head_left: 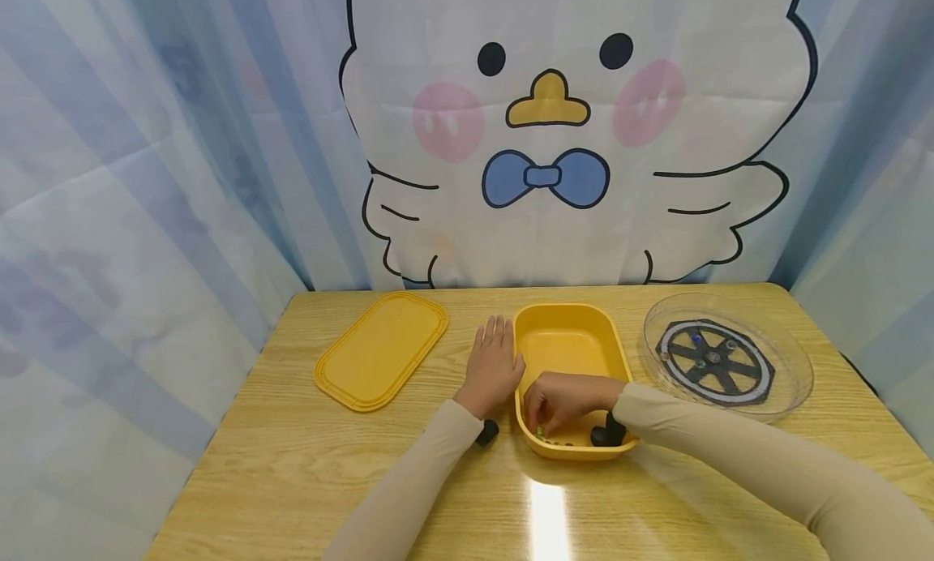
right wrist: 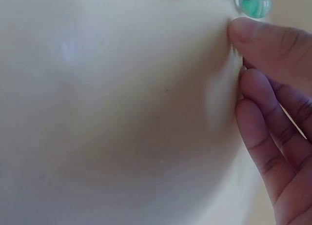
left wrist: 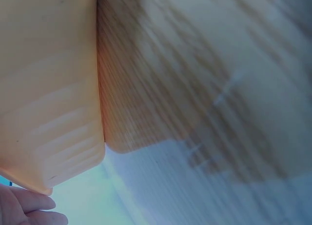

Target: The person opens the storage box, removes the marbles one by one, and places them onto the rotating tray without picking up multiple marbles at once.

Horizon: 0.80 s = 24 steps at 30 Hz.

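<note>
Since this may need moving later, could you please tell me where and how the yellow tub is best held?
Probably pinch the yellow tub by its far rim, coming from above: the walls stand up and that edge is unobstructed, whereas marbles lie inside the near end.

Wooden table (head_left: 292,480) — yellow bin (head_left: 569,340), lid (head_left: 382,350), dish (head_left: 794,374)

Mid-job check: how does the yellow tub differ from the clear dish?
Shape: the yellow tub is a rounded rectangle, while the clear dish is round. Look: the tub is opaque; the dish is see-through. Contents: the tub has small marbles and the right grip inside; the dish holds a black wheel-shaped piece. Both rest on the wooden table.
</note>
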Each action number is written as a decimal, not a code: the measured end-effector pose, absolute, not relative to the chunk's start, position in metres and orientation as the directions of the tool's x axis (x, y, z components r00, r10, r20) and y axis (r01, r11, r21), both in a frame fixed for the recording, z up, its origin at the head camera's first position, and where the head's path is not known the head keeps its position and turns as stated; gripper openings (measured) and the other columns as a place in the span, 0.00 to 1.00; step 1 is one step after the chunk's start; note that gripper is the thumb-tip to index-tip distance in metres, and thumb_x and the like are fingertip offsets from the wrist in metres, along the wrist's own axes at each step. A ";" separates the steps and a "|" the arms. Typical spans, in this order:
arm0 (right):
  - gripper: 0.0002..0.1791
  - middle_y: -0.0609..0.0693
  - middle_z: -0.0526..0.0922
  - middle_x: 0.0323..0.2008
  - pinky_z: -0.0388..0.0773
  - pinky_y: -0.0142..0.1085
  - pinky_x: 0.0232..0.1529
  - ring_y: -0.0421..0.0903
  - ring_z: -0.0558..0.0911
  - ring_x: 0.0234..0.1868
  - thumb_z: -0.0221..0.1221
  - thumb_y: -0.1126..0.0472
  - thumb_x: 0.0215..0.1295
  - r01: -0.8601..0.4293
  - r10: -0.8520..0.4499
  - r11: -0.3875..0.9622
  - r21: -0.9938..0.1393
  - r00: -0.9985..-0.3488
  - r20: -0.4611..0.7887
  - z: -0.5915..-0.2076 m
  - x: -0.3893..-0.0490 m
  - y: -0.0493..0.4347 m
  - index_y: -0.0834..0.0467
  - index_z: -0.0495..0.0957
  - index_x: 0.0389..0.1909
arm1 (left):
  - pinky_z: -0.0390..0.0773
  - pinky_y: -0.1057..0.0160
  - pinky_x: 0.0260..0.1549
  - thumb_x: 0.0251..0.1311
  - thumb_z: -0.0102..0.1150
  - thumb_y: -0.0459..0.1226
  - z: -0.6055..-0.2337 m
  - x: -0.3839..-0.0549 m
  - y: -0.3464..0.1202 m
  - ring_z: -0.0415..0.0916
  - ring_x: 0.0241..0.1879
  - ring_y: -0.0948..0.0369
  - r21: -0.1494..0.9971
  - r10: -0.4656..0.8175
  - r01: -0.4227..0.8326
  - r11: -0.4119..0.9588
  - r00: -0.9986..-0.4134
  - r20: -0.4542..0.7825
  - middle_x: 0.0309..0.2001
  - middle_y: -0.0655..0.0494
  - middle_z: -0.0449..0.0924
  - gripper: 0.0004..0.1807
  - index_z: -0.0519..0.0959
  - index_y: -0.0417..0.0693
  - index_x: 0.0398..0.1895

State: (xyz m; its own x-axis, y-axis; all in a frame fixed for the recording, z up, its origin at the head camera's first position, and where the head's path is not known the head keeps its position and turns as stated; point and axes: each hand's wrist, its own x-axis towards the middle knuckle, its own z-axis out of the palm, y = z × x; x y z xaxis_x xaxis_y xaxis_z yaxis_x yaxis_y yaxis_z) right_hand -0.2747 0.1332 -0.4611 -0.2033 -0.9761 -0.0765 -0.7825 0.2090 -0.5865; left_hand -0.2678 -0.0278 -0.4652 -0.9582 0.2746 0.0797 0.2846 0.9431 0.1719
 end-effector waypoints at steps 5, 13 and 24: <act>0.05 0.46 0.86 0.29 0.76 0.21 0.33 0.30 0.78 0.29 0.69 0.67 0.49 -0.768 -0.972 0.221 -0.602 -0.221 -0.075 -0.459 -0.276 0.134 0.56 0.86 0.29 | 0.46 0.53 0.73 0.71 0.37 0.45 -0.465 -0.268 -0.027 0.43 0.75 0.52 0.183 0.277 0.287 0.940 -0.958 0.079 0.74 0.44 0.49 0.32 0.51 0.38 0.73; 0.05 0.49 0.86 0.30 0.79 0.23 0.35 0.33 0.81 0.30 0.68 0.66 0.51 -0.759 -0.963 0.235 -0.607 -0.267 -0.039 -0.440 -0.280 0.139 0.59 0.86 0.31 | 0.45 0.52 0.73 0.71 0.37 0.45 -0.466 -0.269 -0.027 0.42 0.75 0.51 0.183 0.280 0.290 0.939 -0.957 0.080 0.74 0.43 0.49 0.32 0.51 0.38 0.73; 0.07 0.49 0.86 0.33 0.81 0.29 0.38 0.35 0.82 0.33 0.67 0.67 0.51 -0.773 -0.937 0.300 -0.559 -0.348 -0.022 -0.411 -0.284 0.157 0.61 0.86 0.33 | 0.45 0.53 0.73 0.71 0.38 0.46 -0.464 -0.267 -0.026 0.42 0.75 0.52 0.177 0.267 0.276 0.945 -0.961 0.075 0.74 0.44 0.48 0.33 0.50 0.39 0.73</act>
State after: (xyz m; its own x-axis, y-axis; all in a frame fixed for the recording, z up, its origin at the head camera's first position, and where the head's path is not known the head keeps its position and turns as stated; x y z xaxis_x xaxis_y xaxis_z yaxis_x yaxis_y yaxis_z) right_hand -0.2837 0.1571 -0.4111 -0.3478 -0.9373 -0.0222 -0.7732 0.3001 -0.5586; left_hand -0.2671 -0.0261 -0.4645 -0.9608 0.2667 0.0752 0.2760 0.9448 0.1766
